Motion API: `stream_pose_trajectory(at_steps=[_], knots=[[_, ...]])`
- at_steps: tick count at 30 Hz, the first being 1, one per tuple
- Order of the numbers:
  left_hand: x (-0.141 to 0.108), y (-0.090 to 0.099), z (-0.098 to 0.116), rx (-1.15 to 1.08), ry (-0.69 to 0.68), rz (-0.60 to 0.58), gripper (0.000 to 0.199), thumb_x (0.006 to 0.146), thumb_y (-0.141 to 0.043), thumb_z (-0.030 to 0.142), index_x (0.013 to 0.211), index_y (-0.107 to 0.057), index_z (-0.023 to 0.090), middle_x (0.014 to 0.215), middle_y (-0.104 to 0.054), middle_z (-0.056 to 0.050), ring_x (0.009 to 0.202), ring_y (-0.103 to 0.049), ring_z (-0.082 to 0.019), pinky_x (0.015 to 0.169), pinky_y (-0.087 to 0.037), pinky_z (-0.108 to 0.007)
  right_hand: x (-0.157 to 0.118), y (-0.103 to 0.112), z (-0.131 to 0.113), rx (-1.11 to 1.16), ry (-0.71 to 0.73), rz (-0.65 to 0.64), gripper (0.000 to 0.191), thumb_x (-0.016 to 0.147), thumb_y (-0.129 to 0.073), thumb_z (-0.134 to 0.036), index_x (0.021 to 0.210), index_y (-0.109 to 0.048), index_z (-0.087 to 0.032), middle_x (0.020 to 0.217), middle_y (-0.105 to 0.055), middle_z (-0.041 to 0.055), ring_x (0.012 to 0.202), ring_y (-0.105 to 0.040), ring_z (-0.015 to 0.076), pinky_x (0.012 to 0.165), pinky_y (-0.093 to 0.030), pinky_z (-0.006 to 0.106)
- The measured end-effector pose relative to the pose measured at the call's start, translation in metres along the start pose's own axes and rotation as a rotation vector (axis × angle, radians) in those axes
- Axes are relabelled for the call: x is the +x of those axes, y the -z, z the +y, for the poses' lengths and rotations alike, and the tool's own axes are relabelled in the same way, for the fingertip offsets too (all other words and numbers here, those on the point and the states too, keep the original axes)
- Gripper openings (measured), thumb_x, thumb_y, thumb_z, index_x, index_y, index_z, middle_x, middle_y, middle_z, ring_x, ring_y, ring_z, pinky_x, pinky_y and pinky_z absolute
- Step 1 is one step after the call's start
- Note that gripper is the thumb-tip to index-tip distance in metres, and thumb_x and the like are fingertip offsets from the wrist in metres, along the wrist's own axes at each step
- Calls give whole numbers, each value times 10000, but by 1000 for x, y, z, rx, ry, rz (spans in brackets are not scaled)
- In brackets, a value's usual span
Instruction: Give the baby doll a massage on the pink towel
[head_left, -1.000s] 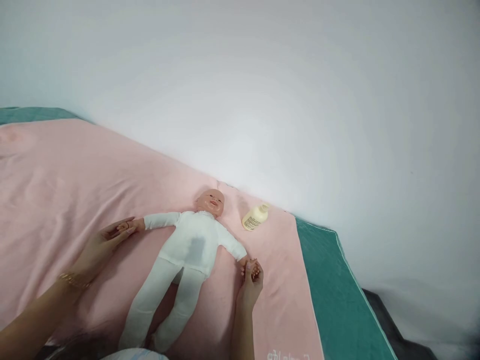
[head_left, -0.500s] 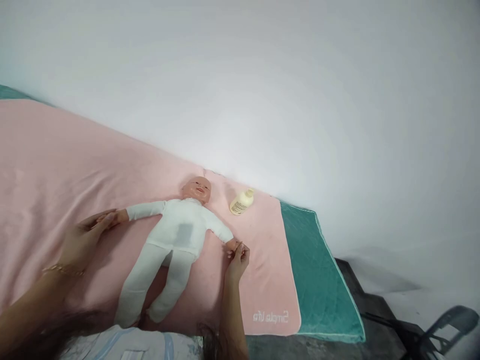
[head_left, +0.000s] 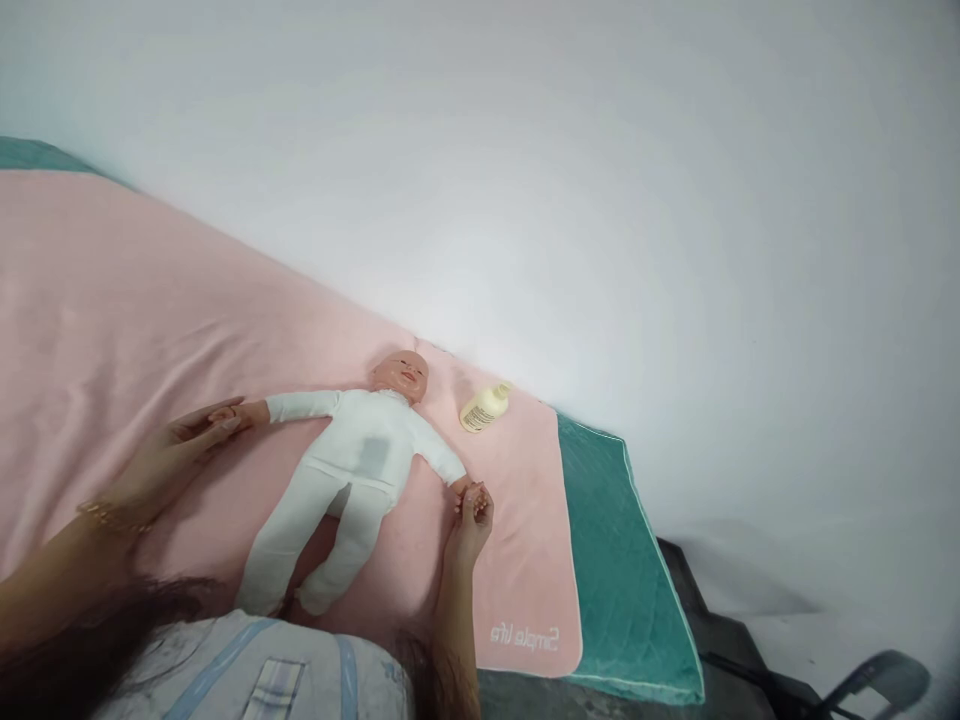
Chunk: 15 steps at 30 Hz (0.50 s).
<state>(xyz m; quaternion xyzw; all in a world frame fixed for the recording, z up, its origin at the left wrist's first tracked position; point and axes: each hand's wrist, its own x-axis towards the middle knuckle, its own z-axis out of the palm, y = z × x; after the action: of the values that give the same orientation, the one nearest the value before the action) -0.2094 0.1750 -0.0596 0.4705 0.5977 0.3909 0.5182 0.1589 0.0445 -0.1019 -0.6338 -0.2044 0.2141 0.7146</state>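
Note:
A baby doll [head_left: 360,450] with a white cloth body lies on its back on a pink blanket [head_left: 525,520], arms stretched out to both sides. Its bald head points toward the wall and its legs toward me. My left hand [head_left: 169,450], with a bracelet at the wrist, has its fingers closed round the doll's hand on the left. On the other side, my right hand [head_left: 471,525] pinches the doll's other hand between thumb and fingers. A pale yellow bottle [head_left: 485,408] lies tilted on the blanket beside the doll's head; neither hand touches it.
Under the blanket a green cover [head_left: 615,560] shows at the right and far left. A plain white wall [head_left: 570,200] runs along the far edge. Dark floor [head_left: 735,640] and a blurred black object [head_left: 877,680] are at lower right.
The view has shifted slightly, bringing more of my shirt into sight. Both hands keep hold of the doll's hands, and its arms stay spread.

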Motion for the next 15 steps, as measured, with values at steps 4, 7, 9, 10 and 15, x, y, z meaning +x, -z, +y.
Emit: stream_pose_trajectory(at_steps=[4, 7, 9, 10, 15], knots=[[4, -3, -6, 2, -69, 31, 574, 797, -643, 573, 1249, -623, 219, 1278, -637, -50, 1193, -563, -270, 1047, -419, -381, -3, -2, -3, -60, 19, -4, 461, 760, -697, -562, 933, -528, -170, 699, -502, -44, 564, -469, 81, 541, -439, 211], [6, -9, -8, 57, -98, 106, 536, 770, -667, 558, 1143, -674, 173, 1191, -678, -73, 1127, -597, -281, 1011, -444, -377, -6, -6, -6, -97, 27, 7, 442, 769, -690, -558, 898, -505, -179, 672, -505, -48, 530, -464, 82, 495, -419, 208], [8, -13, -11, 78, -121, 155, 499, 786, -657, 535, 1109, -689, 155, 1151, -692, -75, 1104, -607, -277, 995, -451, -362, -8, -8, -7, -114, 30, 25, 438, 792, -654, -574, 905, -495, -183, 670, -516, -44, 514, -467, 86, 465, -403, 207], [10, -15, -13, 81, -133, 172, 490, 804, -639, 525, 1116, -688, 151, 1148, -692, -73, 1103, -607, -272, 991, -453, -350, -9, -10, -7, -120, 31, 36, 436, 804, -633, -582, 909, -492, -184, 672, -521, -42, 505, -468, 87, 454, -397, 207], [14, -12, -22, 63, -161, 141, 510, 900, -506, 524, 1206, -659, 146, 1209, -666, -58, 1138, -590, -250, 992, -455, -298, -8, -11, -6, -129, 54, 82, 433, 862, -525, -605, 911, -502, -175, 695, -550, -17, 504, -475, 91, 461, -401, 215]])
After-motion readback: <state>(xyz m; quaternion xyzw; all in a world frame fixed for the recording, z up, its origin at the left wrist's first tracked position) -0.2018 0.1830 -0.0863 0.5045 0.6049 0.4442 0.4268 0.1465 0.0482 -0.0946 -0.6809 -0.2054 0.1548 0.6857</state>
